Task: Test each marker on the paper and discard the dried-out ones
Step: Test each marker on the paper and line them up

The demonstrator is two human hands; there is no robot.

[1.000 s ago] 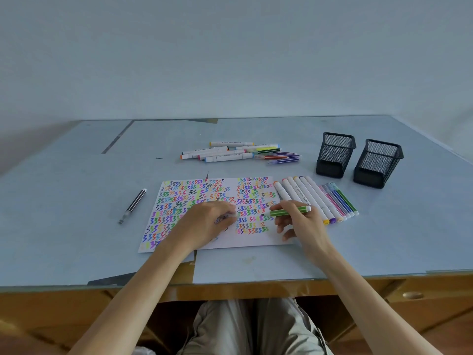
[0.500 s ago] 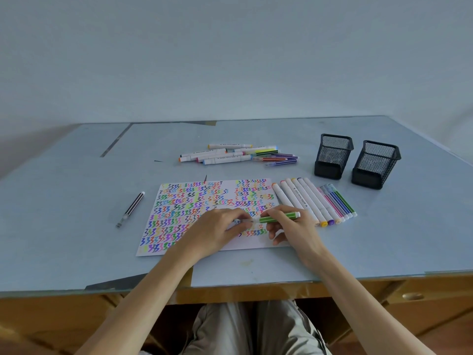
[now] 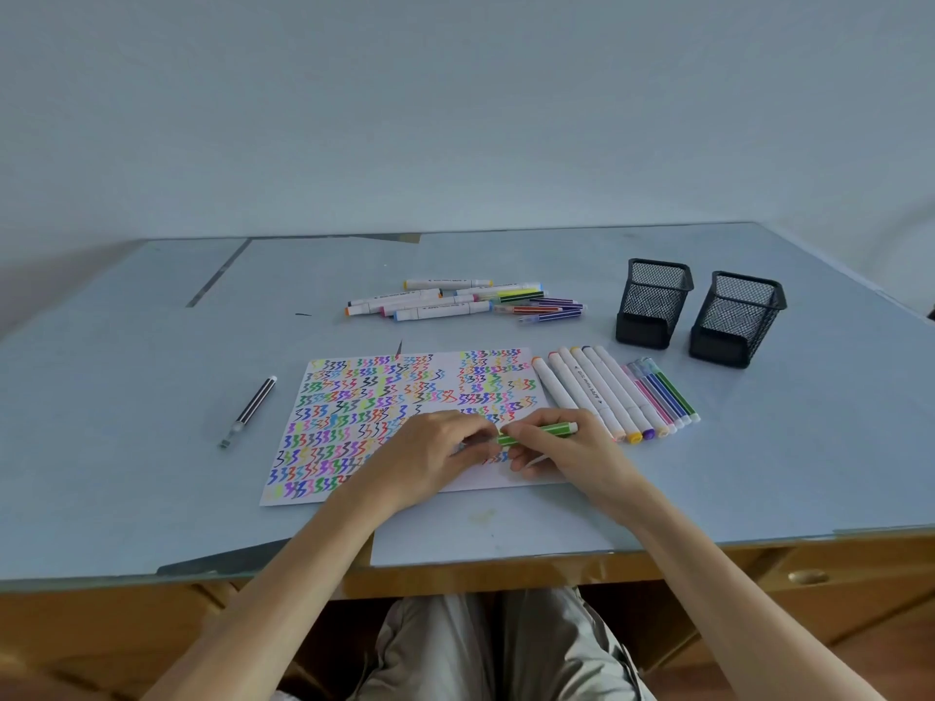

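A white paper (image 3: 354,422) covered in coloured squiggles lies on the table before me. Over its lower right part my right hand (image 3: 561,452) pinches a green striped marker (image 3: 544,430), held level. My left hand (image 3: 435,452) meets the marker's left end, fingers curled round its clear cap there; the cap is mostly hidden. To the right of the paper lies a neat row of markers (image 3: 607,392), thick white ones and thin striped ones. Behind the paper sits a loose group of markers (image 3: 455,302).
Two black mesh pen cups (image 3: 652,303) (image 3: 736,318) stand at the back right. A dark striped marker (image 3: 250,409) lies alone on the left. The table's front edge (image 3: 455,564) runs just under my forearms.
Both hands have come together over the paper. The left hand's fingers moved right to the marker's left end, and the green marker slid a little left and down.
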